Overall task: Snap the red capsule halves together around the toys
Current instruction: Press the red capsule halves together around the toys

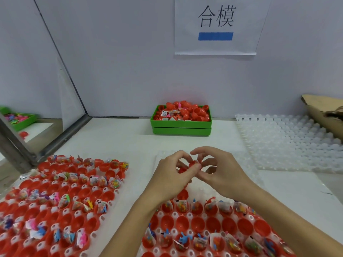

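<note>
Left hand (171, 170), right hand (218, 168), fingertips pinched together

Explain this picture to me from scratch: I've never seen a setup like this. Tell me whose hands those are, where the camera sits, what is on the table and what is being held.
There is no machine here. A person works with bare hands, and the single picture comes from a camera worn on their head, looking forward and down.

The left hand and right hand meet in the middle, fingers curled round a red capsule, mostly hidden by the fingers.

On the white table lie two trays of open red halves, many holding small bagged toys: the left tray and the near tray under the arms. An empty clear tray lies at right. At the back, a green bin holds red capsules. A paper sign hangs on the wall.
</note>
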Demonstrator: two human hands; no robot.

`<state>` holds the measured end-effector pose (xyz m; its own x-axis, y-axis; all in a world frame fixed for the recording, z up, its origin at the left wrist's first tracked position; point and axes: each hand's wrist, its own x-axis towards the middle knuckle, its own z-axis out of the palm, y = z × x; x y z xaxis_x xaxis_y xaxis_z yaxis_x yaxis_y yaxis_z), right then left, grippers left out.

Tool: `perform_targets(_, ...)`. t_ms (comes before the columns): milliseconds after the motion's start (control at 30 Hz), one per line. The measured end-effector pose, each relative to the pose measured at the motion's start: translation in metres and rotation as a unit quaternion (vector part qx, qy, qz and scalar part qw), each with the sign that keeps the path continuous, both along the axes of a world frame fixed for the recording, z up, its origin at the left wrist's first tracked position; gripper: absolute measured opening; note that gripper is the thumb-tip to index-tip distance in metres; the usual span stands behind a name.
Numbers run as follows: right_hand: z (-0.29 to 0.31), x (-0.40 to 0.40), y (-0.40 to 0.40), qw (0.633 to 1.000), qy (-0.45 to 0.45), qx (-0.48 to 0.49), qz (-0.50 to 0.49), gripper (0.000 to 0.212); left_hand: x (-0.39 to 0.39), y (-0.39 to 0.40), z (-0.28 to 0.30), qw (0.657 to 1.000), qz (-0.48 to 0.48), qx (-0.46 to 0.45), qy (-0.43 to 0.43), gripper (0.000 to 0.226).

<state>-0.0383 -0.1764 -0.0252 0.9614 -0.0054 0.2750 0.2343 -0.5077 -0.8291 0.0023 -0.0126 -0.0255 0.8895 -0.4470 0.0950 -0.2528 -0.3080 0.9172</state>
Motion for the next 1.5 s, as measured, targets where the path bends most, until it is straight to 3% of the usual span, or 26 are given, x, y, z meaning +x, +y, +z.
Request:
perform_targets(267,-0.0001,0.0018,-0.006,0.995,0.053,0.088,-0.007,0.023,0.0006,-0.0019,-0.0014,0.991,-0.011,-0.081,0.109,0.011)
perform_targets(733,0.0003,-0.0002,-0.0048,0.99,0.081,0.111,0.009,0.027,-0.0001,-0.0036,-0.0016,0.989,-0.006,-0.107,0.1,0.01)
perform_targets(867,-0.0006,-0.0001,-0.0029,0.981,0.081,0.174,0.001,0.023,-0.0002,-0.0032,0.0005,0.989,-0.01,-0.122,0.089,0.007)
perform_targets(1000,-0.0009,0.0008,-0.0036,0.978,0.083,0.193,-0.006,0.021,-0.0015,-0.0021,0.0007,0.989,-0.022,-0.118,0.092,0.02)
perform_targets(1200,-0.0015,0.0044,-0.005,0.967,0.106,0.233,-0.011,0.025,0.0003,0.0003,-0.0011,0.987,-0.028,-0.12,0.101,0.007)
perform_targets(1500,-0.0015,0.0032,-0.0038,0.969,0.104,0.222,-0.012,0.023,-0.0005,-0.0002,0.0004,0.986,-0.029,-0.121,0.11,0.005)
